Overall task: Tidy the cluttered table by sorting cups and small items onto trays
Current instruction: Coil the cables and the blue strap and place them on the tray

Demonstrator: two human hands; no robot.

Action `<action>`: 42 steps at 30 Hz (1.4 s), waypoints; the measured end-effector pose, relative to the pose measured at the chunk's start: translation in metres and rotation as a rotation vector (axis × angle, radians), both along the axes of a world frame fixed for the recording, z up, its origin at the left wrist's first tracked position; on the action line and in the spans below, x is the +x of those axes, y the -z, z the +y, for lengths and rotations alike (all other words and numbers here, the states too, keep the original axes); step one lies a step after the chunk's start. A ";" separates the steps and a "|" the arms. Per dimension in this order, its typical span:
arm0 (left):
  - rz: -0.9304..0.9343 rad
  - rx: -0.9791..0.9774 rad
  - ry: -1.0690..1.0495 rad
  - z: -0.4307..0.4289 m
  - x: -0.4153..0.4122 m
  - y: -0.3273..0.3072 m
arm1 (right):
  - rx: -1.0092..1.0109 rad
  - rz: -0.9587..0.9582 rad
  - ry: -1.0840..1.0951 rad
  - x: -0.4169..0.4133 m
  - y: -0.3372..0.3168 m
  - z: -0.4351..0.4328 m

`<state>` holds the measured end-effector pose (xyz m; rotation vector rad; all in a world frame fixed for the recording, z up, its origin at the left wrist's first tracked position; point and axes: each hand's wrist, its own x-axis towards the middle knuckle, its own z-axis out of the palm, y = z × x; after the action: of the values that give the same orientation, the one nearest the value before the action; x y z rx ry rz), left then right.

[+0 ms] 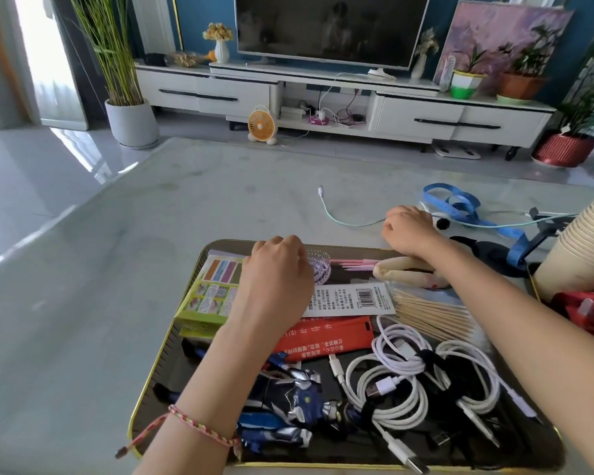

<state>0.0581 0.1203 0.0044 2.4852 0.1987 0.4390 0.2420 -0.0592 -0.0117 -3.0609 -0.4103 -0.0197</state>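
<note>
The right hand [410, 229] lies past the far rim of the tray [167, 337], knuckles up. Its thumb and curled fingers close on a mint cable [343, 219]. From the thumb the cable runs left, then bends away from the person, and its plug points to the far side of the table [117, 269]. On the hand's other side the cable carries on to the right, beneath a blue tape [460, 204].

The left hand [278, 269] hangs over the tray's far edge with its fingers curled under. I cannot tell whether it holds anything. A small purple brush [321, 270] sits just beside its knuckles, toward the right hand.

In the tray:
- A green box [206, 296] is left of the left hand.
- Pink pens [357, 264] lie between the two hands, running left to right.
- A white card [350, 298] and a red packet [326, 337] are beside the left wrist.
- A bundle of wooden sticks [432, 313] lies under the right forearm, fanning toward the near right.
- Coiled white cords [391, 382] lie between the two forearms.
- A blue toy figure [288, 402] lies under the left forearm.

Right of the right forearm, a stack of paper cups [583, 248] leans with its rims up and toward the far right.
</note>
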 end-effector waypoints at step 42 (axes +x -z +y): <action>-0.213 -1.751 0.218 0.014 0.008 -0.019 | -0.048 -0.603 0.278 -0.045 -0.044 -0.116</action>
<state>0.0659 0.1340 0.0235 0.7218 0.1156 0.2163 0.1971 -0.1754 0.0318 -3.0702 0.0058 -0.9655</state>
